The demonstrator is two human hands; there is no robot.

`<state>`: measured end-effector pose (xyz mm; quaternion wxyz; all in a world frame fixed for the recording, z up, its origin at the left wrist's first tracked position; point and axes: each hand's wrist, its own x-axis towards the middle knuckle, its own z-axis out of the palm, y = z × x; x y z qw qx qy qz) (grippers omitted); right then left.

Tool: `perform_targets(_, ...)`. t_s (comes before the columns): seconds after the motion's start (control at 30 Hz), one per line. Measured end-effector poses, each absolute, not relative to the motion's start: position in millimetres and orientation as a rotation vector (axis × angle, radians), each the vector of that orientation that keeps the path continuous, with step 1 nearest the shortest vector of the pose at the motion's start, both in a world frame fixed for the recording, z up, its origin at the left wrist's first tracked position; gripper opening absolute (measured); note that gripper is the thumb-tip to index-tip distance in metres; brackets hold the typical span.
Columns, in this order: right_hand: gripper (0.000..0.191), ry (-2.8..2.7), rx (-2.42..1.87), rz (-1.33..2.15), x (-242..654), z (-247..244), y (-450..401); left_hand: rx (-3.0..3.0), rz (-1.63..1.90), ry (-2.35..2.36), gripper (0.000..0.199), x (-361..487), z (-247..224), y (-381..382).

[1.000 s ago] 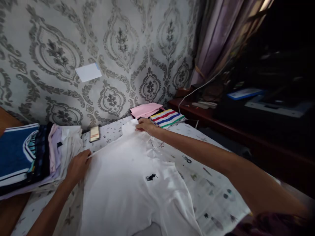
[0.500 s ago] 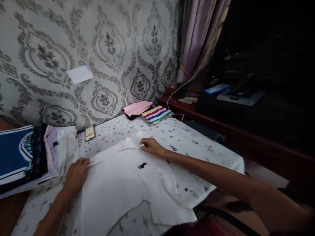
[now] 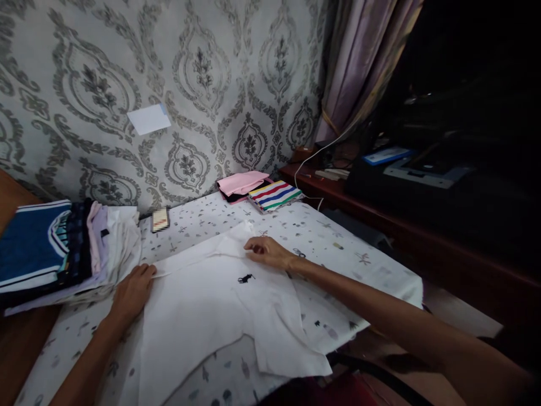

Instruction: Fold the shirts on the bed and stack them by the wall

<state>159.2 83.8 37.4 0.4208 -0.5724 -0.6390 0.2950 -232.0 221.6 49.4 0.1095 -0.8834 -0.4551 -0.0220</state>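
One white shirt (image 3: 190, 316) spread toward the near edge of the printed sheet (image 3: 323, 242); left hand (image 3: 133, 288) at its border, right hand (image 3: 270, 254) loosely curled; grip of either indiscernible.

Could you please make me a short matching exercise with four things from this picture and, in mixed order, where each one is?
Things
1. white shirt
2. striped cloth
3. blue garment
4. white card

Places
A. on top of a pile of clothes
B. on the patterned wall
C. spread out, with the left hand at its edge
D. just right of a pink cloth

Pairs: 1-C, 2-D, 3-A, 4-B
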Motion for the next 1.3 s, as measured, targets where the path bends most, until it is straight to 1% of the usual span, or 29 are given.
perform_targets(0.07, 0.022, -1.58, -1.476, 0.723, 165.9, 43.7, 89.8, -2.646, -0.044, -1.289, 0.031, -231.6, 51.6, 221.4)
perform_targets(0.13, 0.027, -1.506, -1.65, 0.638, 173.9, 52.0, 104.7, -2.75, -0.078, -1.25, 0.033, -226.0, 56.3, 219.5)
perform_targets(0.2, 0.025, -1.439, -1.885, 0.53, 181.1, 59.0, 127.6, -2.881, -0.166, -1.227, 0.034, -213.8, 61.1, 215.6)
perform_targets(0.27, 0.019, -1.4, -2.064, 0.453, 186.2, 62.4, 153.7, -2.98, -0.285, -1.208, 0.032, -196.2, 63.0, 210.9)
perform_targets(0.37, 0.014, -1.354, -2.182, 0.435, 190.3, 60.0, 187.0, -3.044, -0.4, -1.186, 0.03, -168.4, 57.5, 205.8)
perform_targets(0.53, 0.016, -1.255, -2.285, 0.515, 197.3, 46.8, 213.9, -3.039, -0.486, -1.201, 0.022, -146.5, 36.0, 208.2)
perform_targets(0.67, 0.01, -1.123, -2.292, 0.66, 206.3, 37.2, 222.9, -3.012, -0.607, -1.23, 0.019, -148.0, 24.0, 210.5)
perform_targets(0.87, 0.024, -1.014, -2.229, 0.729, 214.3, 28.3, 222.5, -2.963, -0.648, -1.194, 0.02, -147.9, 18.1, 206.6)
perform_targets(0.97, 0.024, -1.064, -2.165, 0.667, 215.0, 25.3, 216.8, -2.945, -0.646, -1.171, 0.021, -147.4, 16.4, 205.6)
perform_targets(1.13, 0.016, -1.213, -2.027, 0.46, 208.9, 29.6, 203.1, -2.919, -0.696, -1.097, 0.019, -149.1, 11.2, 207.7)
perform_targets(1.23, 0.024, -1.402, -1.884, 0.364, 199.9, 30.9, 193.3, -2.892, -0.729, -1.069, 0.019, -149.4, 7.4, 211.0)
perform_targets(1.3, 0.031, -1.655, -1.734, 0.326, 195.9, 24.8, 186.6, -2.879, -0.722, -1.073, 0.02, -148.9, 6.0, 212.1)
